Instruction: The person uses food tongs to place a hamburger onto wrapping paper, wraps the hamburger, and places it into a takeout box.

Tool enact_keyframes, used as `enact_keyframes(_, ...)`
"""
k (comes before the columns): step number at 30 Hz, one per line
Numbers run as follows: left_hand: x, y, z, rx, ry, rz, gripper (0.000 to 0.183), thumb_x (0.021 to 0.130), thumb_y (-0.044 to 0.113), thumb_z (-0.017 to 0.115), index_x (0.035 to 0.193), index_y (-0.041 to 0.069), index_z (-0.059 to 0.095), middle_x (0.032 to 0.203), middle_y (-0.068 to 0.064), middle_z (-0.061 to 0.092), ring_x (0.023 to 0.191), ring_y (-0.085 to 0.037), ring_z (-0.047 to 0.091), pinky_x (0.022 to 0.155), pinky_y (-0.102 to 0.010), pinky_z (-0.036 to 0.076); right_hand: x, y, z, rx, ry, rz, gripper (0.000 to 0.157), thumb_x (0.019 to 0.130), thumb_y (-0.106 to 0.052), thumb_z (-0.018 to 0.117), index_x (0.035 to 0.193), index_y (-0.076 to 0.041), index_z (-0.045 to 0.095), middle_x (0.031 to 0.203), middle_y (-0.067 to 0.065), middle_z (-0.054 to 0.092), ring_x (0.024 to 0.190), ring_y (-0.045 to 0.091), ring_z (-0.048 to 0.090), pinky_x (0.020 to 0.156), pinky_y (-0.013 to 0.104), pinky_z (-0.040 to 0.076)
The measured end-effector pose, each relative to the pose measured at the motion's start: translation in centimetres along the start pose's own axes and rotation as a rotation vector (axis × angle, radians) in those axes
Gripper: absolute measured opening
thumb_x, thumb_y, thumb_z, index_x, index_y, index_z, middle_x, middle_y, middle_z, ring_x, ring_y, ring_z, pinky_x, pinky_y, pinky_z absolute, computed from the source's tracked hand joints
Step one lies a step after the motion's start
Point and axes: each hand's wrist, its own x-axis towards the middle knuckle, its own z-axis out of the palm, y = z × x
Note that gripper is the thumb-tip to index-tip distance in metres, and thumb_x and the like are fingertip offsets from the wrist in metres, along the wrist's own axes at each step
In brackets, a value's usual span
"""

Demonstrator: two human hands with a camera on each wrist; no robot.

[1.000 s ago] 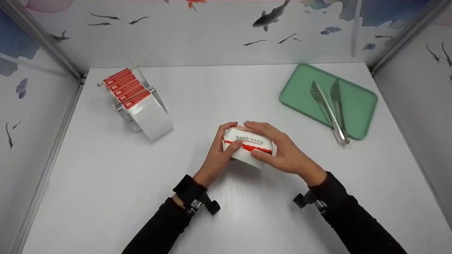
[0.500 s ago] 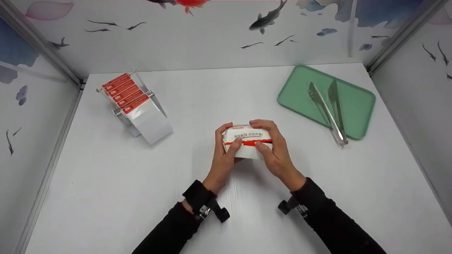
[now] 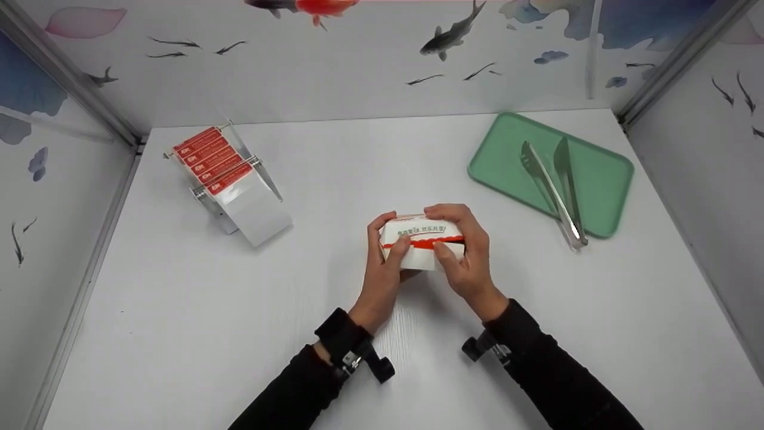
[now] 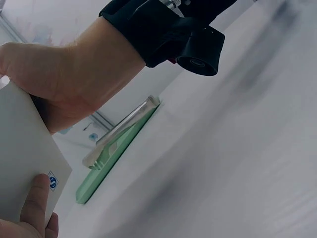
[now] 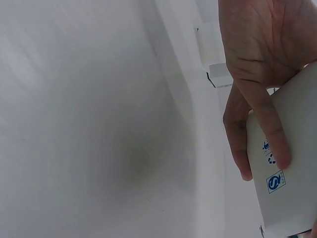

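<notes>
Both hands hold a small white paper food box [image 3: 421,228] with a red stripe and green lettering, close over the middle of the table. My left hand [image 3: 382,278] grips its left end, thumb on the front and fingers reaching under. The left hand's fingers [image 5: 270,131] spread across the white underside by a blue printed mark in the right wrist view. My right hand [image 3: 471,263] grips the right end, fingers over the top edge, thumb at the red stripe. A dark gap shows beside that thumb, under the lid's edge. The box's inside is hidden.
A green tray [image 3: 495,158] lies at the back right with metal tongs [image 3: 555,194] across it, their handle end over its front edge. At the back left stands a dispenser with a roll of red-and-white labels [image 3: 218,161]. Printed panels [image 3: 358,89] wall the table [image 3: 197,334].
The right hand has turned inward and its forearm moved left, the thumb shifting along the red stripe. The box has levelled from its slant. The left forearm has moved slightly right.
</notes>
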Motion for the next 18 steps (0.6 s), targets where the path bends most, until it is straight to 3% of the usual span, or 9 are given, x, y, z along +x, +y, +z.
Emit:
enact_keyframes(9,-0.21,0.02,0.42,-0.025,0.000,-0.013,0.056,0.108,0.044,0.055,0.157,0.034,0.028,0.146,-0.007,0.054,0.111,-0.022,0.071,0.089,-0.037,0.061,0.10,0.06,-0.15,0.002,0.023,-0.036,0.045,0.082,-0.016,0.054,0.121,0.000,0.071,0.120,0.019,0.073,0.115,0.023,0.067,0.098,0.030,0.053)
enact_keyframes(18,-0.24,-0.05,0.80,-0.054,-0.011,-0.007,0.056,0.107,0.045,0.053,0.156,0.033,0.029,0.143,-0.008,0.056,0.112,-0.021,0.070,0.092,-0.040,0.062,0.31,-0.10,-0.22,-0.001,0.072,-0.102,0.038,0.085,-0.015,0.057,0.114,0.001,0.075,0.109,0.018,0.075,0.103,0.020,0.071,0.088,0.025,0.056)
